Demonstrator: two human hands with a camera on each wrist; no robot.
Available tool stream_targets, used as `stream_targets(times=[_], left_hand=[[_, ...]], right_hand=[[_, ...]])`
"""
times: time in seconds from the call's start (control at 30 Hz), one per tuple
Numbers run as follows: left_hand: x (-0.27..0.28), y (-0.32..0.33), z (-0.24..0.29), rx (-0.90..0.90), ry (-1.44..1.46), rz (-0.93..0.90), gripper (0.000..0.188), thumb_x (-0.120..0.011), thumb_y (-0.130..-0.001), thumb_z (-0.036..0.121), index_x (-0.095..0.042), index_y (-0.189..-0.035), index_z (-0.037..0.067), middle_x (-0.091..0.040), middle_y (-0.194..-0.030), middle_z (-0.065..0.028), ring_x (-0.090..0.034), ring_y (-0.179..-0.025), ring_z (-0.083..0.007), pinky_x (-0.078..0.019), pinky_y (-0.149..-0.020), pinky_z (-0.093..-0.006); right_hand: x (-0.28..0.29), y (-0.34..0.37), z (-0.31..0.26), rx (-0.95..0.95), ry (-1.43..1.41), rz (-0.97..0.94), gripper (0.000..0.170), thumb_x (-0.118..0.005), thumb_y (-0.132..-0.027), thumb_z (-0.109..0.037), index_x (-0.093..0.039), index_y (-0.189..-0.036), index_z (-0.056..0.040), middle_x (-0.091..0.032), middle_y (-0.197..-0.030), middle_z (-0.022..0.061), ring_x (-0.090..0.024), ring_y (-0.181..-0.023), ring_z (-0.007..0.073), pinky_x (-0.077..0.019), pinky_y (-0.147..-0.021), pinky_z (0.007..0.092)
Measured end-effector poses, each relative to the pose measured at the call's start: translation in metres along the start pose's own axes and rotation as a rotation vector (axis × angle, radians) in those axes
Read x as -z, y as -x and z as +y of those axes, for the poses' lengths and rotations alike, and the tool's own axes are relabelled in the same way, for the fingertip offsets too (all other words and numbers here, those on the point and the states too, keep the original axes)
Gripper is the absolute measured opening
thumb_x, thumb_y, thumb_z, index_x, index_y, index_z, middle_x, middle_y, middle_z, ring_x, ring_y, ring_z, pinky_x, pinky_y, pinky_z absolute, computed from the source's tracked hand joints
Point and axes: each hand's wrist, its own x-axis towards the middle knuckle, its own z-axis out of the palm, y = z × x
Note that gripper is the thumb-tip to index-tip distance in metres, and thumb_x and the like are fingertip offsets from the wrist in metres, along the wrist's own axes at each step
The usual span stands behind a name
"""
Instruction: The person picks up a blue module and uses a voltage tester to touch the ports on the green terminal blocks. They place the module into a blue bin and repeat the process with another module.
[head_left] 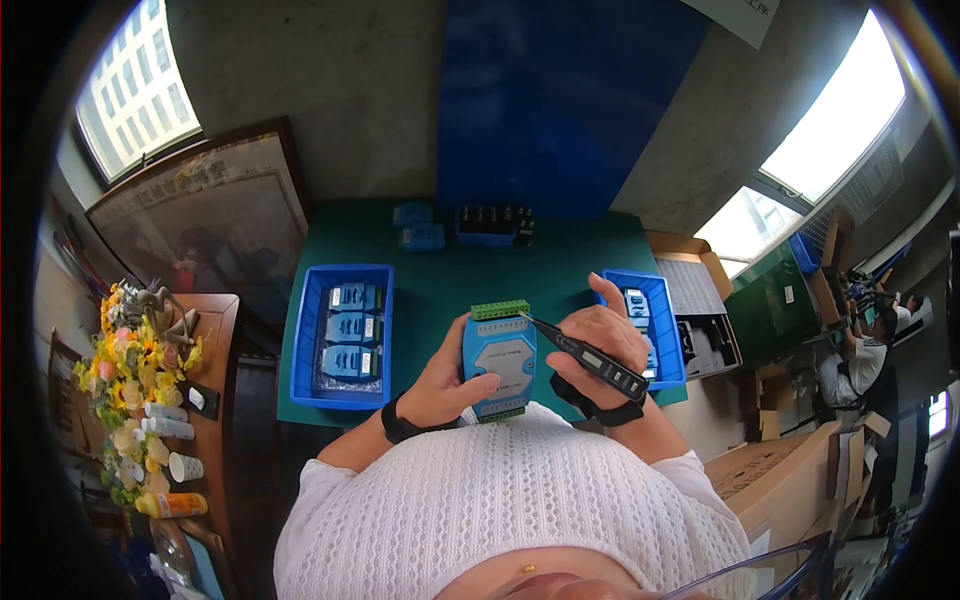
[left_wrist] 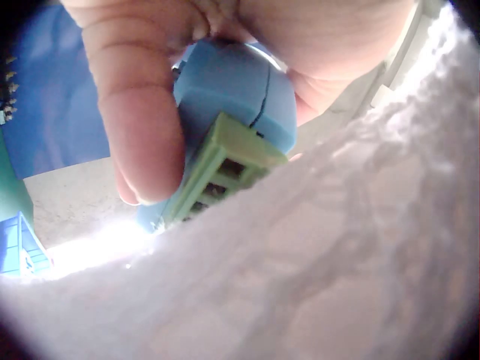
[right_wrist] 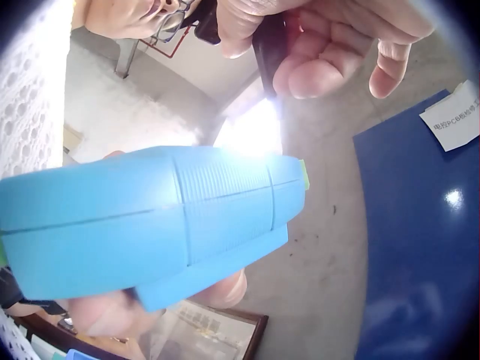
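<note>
A light-blue module with green terminal strips at both ends is held near the chest, gripped by the left hand with its thumb on the front face. In the left wrist view the left hand's fingers lie around the blue housing, beside a green terminal block. My right hand pinches a black pen-like tool, its thin tip at the right end of the upper green strip. The right wrist view shows the module's side below the right hand.
Blue bins with modules stand on the green table at left and right. More blue modules and a dark box of parts lie at the back. An open carton stands at right, a side table with flowers at left.
</note>
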Motion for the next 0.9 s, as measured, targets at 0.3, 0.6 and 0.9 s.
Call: stream_targets(times=[0.3, 0.6, 0.9], left_hand=[[0.001, 0.001, -0.001, -0.017, -0.006, -0.005, 0.072, -0.060, -0.081, 0.021, -0.016, -0.135, 0.004, -0.037, -0.128, -0.0145, -0.038, -0.119, -0.0223, -0.0304, -0.099, -0.0382], [0.002, 0.001, -0.002, -0.006, -0.013, -0.003, 0.071, -0.060, -0.081, 0.021, -0.016, -0.135, 0.004, -0.038, -0.127, -0.0148, -0.038, -0.118, -0.0226, -0.0303, -0.099, -0.0379], [0.001, 0.002, -0.001, -0.009, -0.031, -0.006, 0.073, -0.061, -0.081, 0.022, -0.016, -0.135, 0.003, -0.038, -0.127, -0.0159, -0.039, -0.119, -0.0241, -0.0312, -0.099, -0.0388]], right_hand=[[0.004, -0.007, -0.005, -0.085, 0.023, -0.098, 0.023, -0.073, -0.071, -0.024, -0.058, -0.077, -0.0087, -0.061, -0.065, 0.0043, -0.059, -0.059, 0.0159, -0.0300, -0.099, 0.0463], [0.006, -0.008, -0.009, -0.103, 0.028, -0.160, 0.015, -0.071, -0.069, -0.010, -0.059, -0.079, -0.0090, -0.062, -0.067, 0.0040, -0.058, -0.060, 0.0160, -0.0284, -0.100, 0.0470], [0.005, -0.007, -0.013, -0.114, -0.030, -0.129, 0.016, -0.071, -0.070, -0.013, -0.060, -0.079, -0.0078, -0.063, -0.068, 0.0045, -0.060, -0.063, 0.0164, -0.0293, -0.100, 0.0478]])
